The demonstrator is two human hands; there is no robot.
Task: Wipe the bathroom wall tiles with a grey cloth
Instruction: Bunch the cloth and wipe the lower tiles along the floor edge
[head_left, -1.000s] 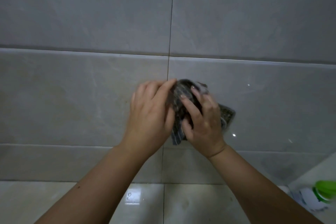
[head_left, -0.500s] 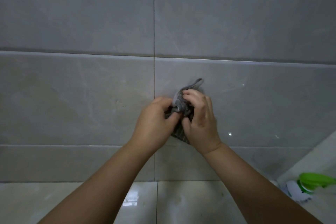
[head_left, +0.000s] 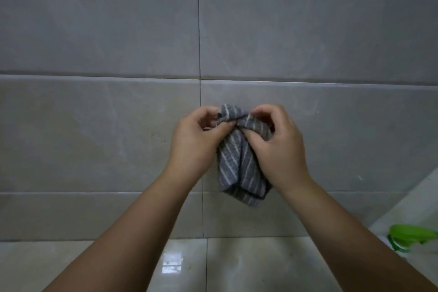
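Observation:
A grey cloth (head_left: 239, 163) with thin white stripes hangs bunched between both hands in front of the grey wall tiles (head_left: 99, 130). My left hand (head_left: 196, 142) pinches its upper left edge with thumb and fingers. My right hand (head_left: 277, 147) grips the upper right part, its fingers curled into the fabric. The lower end of the cloth dangles free down to a horizontal grout line. I cannot tell whether the cloth touches the wall.
A vertical grout line (head_left: 200, 54) runs just left of the cloth. Glossy floor tiles (head_left: 237, 265) lie below the wall. At the lower right stands a spray bottle with a green trigger head (head_left: 410, 237), beside a slanted pale surface (head_left: 407, 201).
The cloth was pressed and crumpled against the wall under both hands. Now the hands have drawn apart a little and the cloth hangs longer, its stripes showing.

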